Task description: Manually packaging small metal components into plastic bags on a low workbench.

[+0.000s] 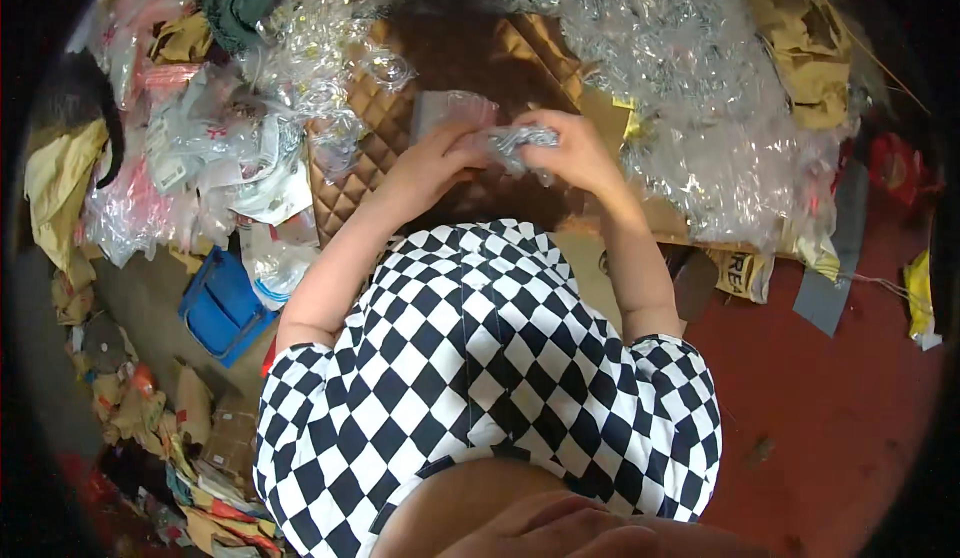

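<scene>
— Item one, far to the left of my hands?

— Heap of clear and white plastic bags with pink tints (200,173); below it, a blue plastic crate (222,308) on the floor.

— Your left hand?

— My left hand (432,163), fingers curled closed, pinching the near edge of a small clear plastic packet with shiny silver contents (520,143). Just beyond it lies a flat translucent pouch (450,113) on the brown quilted padded surface (375,123).

— Right hand?

— My right hand (575,153), fingers bent shut over the packet's other end; the packet sits between both hands, touching each.

— Further right?

— Large mound of crumpled transparent film (690,88), then red floor (830,398).
</scene>
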A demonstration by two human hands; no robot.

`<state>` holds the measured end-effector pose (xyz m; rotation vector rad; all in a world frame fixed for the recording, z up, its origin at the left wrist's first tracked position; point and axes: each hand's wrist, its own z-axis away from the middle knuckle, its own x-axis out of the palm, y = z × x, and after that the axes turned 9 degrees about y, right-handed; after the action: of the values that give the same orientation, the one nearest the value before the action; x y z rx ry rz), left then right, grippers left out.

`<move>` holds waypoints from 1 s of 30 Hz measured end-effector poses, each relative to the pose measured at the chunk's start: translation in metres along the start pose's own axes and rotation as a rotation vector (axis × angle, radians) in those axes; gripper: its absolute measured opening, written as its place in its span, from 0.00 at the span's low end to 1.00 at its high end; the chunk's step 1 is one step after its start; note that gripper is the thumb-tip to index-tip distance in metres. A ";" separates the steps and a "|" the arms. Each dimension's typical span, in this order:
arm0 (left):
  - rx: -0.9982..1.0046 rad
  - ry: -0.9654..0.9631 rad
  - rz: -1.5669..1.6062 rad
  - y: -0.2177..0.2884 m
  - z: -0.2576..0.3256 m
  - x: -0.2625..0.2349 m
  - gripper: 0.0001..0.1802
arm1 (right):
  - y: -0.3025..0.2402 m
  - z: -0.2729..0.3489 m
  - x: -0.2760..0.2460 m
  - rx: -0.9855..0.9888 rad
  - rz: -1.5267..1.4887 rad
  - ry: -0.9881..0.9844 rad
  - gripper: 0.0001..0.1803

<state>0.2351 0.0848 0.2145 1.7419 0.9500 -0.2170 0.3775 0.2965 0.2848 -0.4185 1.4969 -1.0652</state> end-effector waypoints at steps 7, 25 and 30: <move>-0.075 0.113 0.040 0.001 -0.015 0.004 0.23 | 0.005 0.012 -0.010 0.381 -0.406 0.073 0.24; -0.024 -0.137 0.232 0.017 -0.021 0.007 0.13 | -0.017 0.043 0.016 -0.115 -0.104 0.141 0.15; 0.027 -0.219 0.260 0.021 -0.021 0.009 0.11 | -0.010 0.050 0.011 -0.282 0.228 0.015 0.15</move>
<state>0.2490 0.1061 0.2324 1.8042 0.5588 -0.2455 0.4180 0.2637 0.2916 -0.4239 1.6707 -0.6818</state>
